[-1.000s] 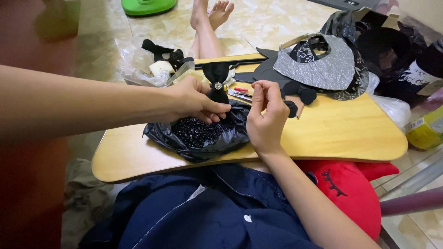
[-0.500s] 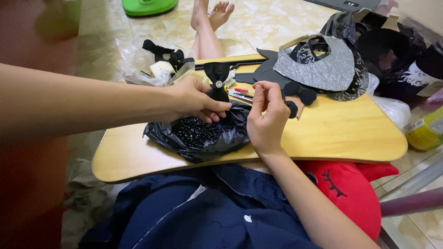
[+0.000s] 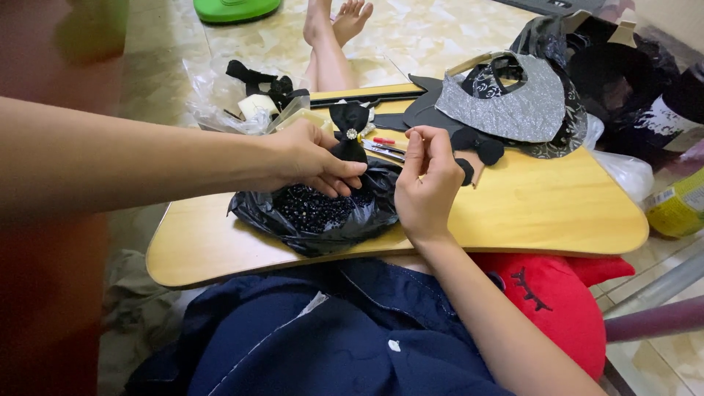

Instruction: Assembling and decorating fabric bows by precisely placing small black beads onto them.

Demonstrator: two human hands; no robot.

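A smooth pale wooden lap table (image 3: 528, 213) sits over tiled floor. Near its front edge lies a crinkled black plastic bag (image 3: 315, 213) of glossy black beads. The left hand (image 3: 312, 158) dips pinched fingers in; the right hand (image 3: 425, 180) pinches something tiny.

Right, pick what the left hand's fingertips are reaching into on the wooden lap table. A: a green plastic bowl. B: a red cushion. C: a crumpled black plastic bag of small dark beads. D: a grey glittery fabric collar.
C: the left hand dips its fingertips into the crumpled black plastic bag of small dark beads.
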